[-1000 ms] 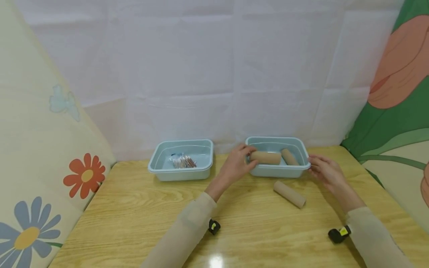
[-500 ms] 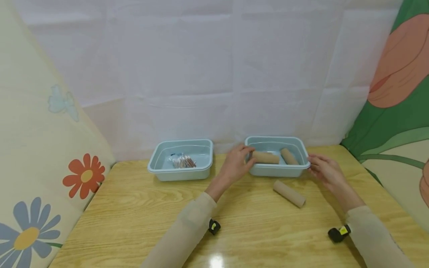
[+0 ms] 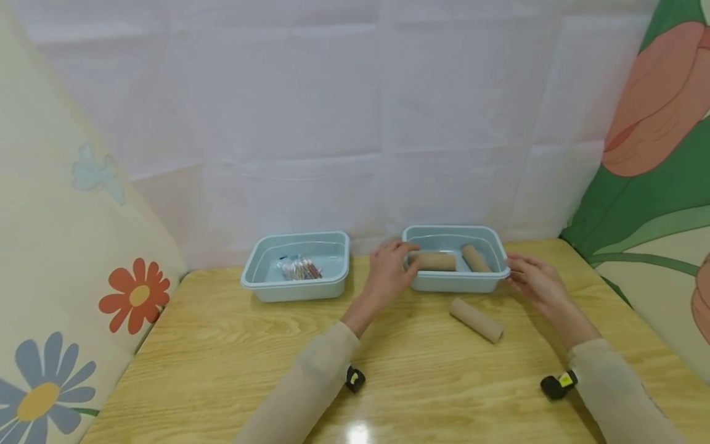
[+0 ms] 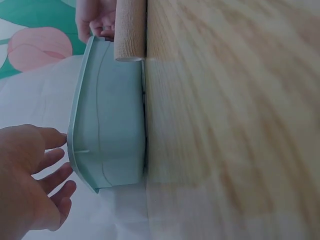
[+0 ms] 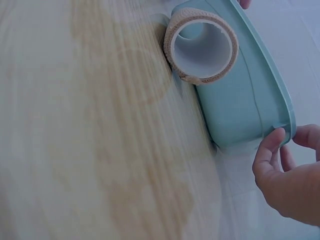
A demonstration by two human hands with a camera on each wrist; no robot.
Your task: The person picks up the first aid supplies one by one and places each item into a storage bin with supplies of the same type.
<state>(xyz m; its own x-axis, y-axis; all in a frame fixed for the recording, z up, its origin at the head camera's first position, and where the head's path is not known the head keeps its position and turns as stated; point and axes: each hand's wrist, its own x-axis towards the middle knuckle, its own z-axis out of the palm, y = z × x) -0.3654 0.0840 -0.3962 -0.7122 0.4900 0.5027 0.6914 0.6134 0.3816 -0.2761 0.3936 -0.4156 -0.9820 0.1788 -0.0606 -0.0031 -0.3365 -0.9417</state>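
Observation:
My left hand (image 3: 388, 268) is at the left end of the right-hand pale blue plastic bin (image 3: 457, 283), fingers loosely spread at its rim. Just inside, a tan roll (image 3: 435, 261) lies along the front wall. A second tan roll (image 3: 476, 258) lies slanted to its right. With thumb and fingers, my right hand (image 3: 537, 282) pinches the bin's right rim, clearer in the right wrist view. On the wooden table in front lies another tan roll (image 3: 476, 320); the right wrist view shows its crinkled surface and hollow, white-lined core (image 5: 175, 50).
To the left stands a matching pale blue bin (image 3: 299, 291). It holds a clear packet of thin sticks, likely cotton swabs (image 3: 299, 267). A white cloth (image 3: 266, 123) hangs behind the table (image 3: 233, 370), with flower-patterned cloths on both sides.
The roll by my left hand has settled lower and a little left in the bin, and the left fingers have loosened from it. My right hand stays on the rim.

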